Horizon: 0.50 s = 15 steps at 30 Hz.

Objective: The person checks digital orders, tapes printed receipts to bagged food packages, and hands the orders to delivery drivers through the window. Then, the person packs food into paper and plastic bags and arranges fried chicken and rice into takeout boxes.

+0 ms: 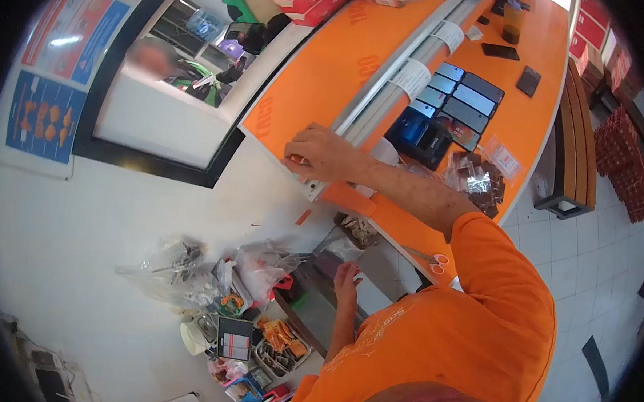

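Observation:
My right hand (316, 153) reaches across the orange counter (291, 90) to its corner, beside the end of a long metal rail (386, 84). Its fingers are curled in; what they hold, if anything, is too small to make out. Lower down, my left hand (346, 281) hovers over an open drawer or shelf space (383, 277) below the counter, fingers loosely bent and apart, with nothing visible in them. Scissors with orange-and-white handles (435, 262) lie on the counter near my right elbow. Under my right forearm stands a dark box-shaped device (420, 137).
Several phones (469, 99) lie in rows, near small packets (476, 180). Plastic bags (260, 263) and a basket of sachets (281, 348) crowd the lower left. Another person (204, 86) is beyond the window opening. A wooden bench (576, 141) stands at right.

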Tool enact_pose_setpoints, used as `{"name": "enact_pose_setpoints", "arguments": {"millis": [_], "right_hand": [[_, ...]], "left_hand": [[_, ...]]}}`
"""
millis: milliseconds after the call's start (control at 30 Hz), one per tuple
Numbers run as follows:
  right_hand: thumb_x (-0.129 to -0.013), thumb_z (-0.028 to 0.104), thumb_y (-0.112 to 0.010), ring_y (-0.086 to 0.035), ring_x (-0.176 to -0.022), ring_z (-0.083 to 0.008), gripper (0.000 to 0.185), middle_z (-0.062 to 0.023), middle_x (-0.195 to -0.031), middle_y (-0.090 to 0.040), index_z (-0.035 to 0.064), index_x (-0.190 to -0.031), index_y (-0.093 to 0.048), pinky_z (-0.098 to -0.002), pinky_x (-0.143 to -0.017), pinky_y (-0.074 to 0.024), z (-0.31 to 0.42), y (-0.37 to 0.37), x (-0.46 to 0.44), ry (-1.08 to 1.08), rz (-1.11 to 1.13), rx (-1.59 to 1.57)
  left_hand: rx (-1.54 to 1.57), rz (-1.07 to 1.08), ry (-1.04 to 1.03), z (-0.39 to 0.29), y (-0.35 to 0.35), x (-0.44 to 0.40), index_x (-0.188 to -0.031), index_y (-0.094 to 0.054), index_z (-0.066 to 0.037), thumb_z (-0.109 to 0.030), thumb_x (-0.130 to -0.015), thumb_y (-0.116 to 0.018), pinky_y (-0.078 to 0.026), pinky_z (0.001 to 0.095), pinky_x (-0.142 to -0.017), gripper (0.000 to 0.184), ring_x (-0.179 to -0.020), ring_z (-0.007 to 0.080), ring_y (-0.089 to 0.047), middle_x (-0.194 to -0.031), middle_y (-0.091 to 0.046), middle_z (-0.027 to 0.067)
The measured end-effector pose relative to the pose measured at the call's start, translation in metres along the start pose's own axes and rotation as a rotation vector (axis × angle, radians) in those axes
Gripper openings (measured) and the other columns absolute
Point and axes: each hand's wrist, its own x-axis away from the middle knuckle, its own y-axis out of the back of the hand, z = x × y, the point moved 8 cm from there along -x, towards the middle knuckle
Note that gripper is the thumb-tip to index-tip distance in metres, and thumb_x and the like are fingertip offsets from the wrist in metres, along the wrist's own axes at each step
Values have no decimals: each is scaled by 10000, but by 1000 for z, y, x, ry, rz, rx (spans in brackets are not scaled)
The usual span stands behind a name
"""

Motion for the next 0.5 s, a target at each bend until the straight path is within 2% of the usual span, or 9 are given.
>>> {"name": "enact_pose_setpoints", "arguments": {"millis": [33,133,200,267,367,467,500], "right_hand": [[-899,206,-693,-625,-713,-217,142,-52,-706,-625,83,-837,-662,-358,-723,-484,0,3,-2,4,-4,-27],[-918,255,-698,-628,-732,-169,185,-46,-758,-646,71,-922,-673,-336,-710,-501,-36,12,-12,-242,-161,-383],[-930,279,-695,-637,-813,-147,278,-66,-956,-683,58,-1090,-644,-323,-706,-516,-64,28,-35,-366,-195,-281],[-901,445,-713,-653,-902,-198,493,-114,-1114,-655,53,-1175,-592,-330,-706,-529,-91,37,-65,-359,-195,-210],[-818,602,-728,-641,-851,-275,855,-212,-1240,-551,65,-1411,-427,-429,-670,-550,-146,-4,-88,-930,86,-584],[-743,721,-716,-646,-808,-298,1071,-225,-1219,-531,67,-1479,-295,-410,-597,-555,-157,-33,-91,-1101,213,-542],[-743,709,-724,-649,-799,-300,1087,-234,-1224,-529,53,-1481,-270,-402,-574,-550,-163,-50,-93,-1106,301,-627]], "left_hand": [[-10,18,0,-3,-8,0,-1109,-627,-131,-305,-986,-633,-478,297,-769,213,-964,109,-611,-1009,-649,-16],[-1,63,13,-3,-25,-3,-1094,-623,-137,-305,-991,-627,-472,292,-770,197,-949,99,-600,-996,-639,-20],[-22,81,3,-2,-29,-3,-1088,-619,-137,-306,-995,-619,-467,288,-769,193,-941,98,-595,-991,-633,-20],[-12,64,14,5,-26,-4,-1087,-616,-133,-309,-998,-613,-465,286,-768,198,-939,99,-593,-992,-630,-19],[35,35,44,13,-22,-4,-1098,-614,-121,-313,-1000,-607,-466,286,-764,216,-943,103,-593,-1002,-629,-16],[73,27,20,3,-24,-4,-1112,-613,-107,-303,-999,-609,-465,283,-760,226,-942,106,-595,-1007,-633,-13],[83,15,2,-2,-22,-6,-1113,-614,-104,-297,-998,-612,-463,279,-759,225,-938,105,-597,-1006,-634,-11]]}}
